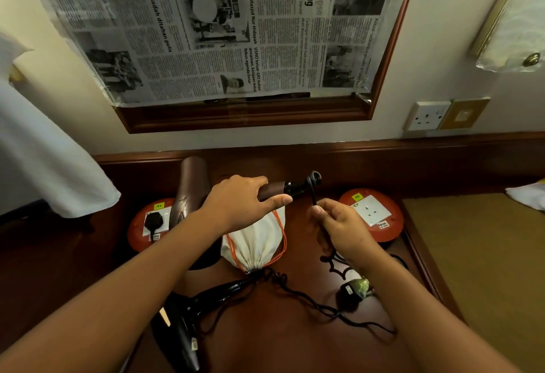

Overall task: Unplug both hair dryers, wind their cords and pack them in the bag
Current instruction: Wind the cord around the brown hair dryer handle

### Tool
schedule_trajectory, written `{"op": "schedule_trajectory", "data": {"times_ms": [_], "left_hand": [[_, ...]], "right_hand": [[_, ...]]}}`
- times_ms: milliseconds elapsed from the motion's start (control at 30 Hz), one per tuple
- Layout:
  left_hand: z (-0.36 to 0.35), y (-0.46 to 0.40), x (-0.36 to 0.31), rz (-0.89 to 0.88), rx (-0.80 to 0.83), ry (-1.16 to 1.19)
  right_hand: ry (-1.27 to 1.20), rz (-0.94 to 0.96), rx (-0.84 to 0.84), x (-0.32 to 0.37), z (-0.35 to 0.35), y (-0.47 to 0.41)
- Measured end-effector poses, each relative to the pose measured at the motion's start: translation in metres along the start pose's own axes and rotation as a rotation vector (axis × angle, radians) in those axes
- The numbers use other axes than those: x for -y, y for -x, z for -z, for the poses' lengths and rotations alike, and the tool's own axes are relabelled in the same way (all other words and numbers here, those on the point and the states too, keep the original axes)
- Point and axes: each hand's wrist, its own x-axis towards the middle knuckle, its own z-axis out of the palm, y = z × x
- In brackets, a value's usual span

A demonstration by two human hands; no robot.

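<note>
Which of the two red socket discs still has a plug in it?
The left red disc, beside the brown dryer, holds a black plug. The right red disc shows an empty socket.

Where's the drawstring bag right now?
In the head view, the white drawstring bag lies at the middle of the wooden desk, between the two orange socket discs, just below the left hand gripping the brown hair dryer.

Newspaper (224, 27): "belakang", "Masjid Nur Hidayah", "ditahan polis".
</note>
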Motion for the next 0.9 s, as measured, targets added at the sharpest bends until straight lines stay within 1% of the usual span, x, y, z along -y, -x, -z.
{"op": "schedule_trajectory", "data": {"times_ms": [133,300,400,533,600,700,900], "left_hand": [[0.004,0.002,0.001,-0.042,-0.003,0.074],[0.012,0.003,0.002,-0.121,-0.010,0.134],[0.016,0.004,0.004,-0.167,0.003,0.109],[0.020,0.003,0.006,-0.198,0.026,0.021],[0.023,0.003,0.005,-0.208,0.051,-0.015],[0.026,0.003,0.003,-0.211,0.103,-0.074],[0.027,0.000,-0.002,-0.231,0.149,-0.237]], "right_hand": [[-0.185,-0.076,0.102,-0.002,0.004,-0.006],[-0.309,-0.063,0.221,-0.004,0.014,-0.019],[-0.338,-0.064,0.305,-0.004,0.025,-0.030],[-0.389,-0.098,0.354,0.009,0.036,-0.041],[-0.284,-0.116,0.339,0.019,0.040,-0.046],[-0.052,-0.121,0.325,0.034,0.048,-0.053],[0.319,-0.030,0.404,0.066,0.055,-0.060]]}}
